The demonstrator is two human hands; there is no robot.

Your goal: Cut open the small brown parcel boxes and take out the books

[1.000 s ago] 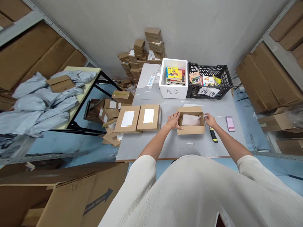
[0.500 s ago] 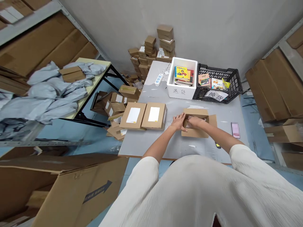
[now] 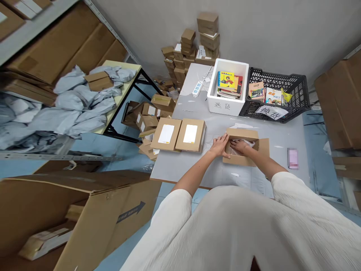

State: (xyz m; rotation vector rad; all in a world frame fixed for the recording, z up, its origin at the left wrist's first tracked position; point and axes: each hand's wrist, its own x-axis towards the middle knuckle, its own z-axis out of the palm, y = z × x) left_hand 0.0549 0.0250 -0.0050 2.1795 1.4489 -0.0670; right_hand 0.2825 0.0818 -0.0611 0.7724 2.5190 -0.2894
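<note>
A small open cardboard box (image 3: 239, 160) sits on the grey table (image 3: 191, 165) in front of me, its right flap folded out flat. My left hand (image 3: 219, 146) rests against the box's left wall, fingers spread. Inside the box my right hand (image 3: 239, 146) lies on a white plastic-wrapped item (image 3: 248, 143); whether its fingers grip the wrap I cannot tell.
Two closed labelled boxes (image 3: 179, 134) lie left of the open one. A white foam bin (image 3: 228, 90) and a black crate (image 3: 278, 99) hold books at the back. A pink pad (image 3: 292, 158) lies right. Stacked boxes (image 3: 194, 49), shelving and a large carton (image 3: 84, 218) surround the table.
My right hand moved from the box's right side into the box, onto the white wrapped item. The right flap folded outward. My view swung left, so the table shifted right.
</note>
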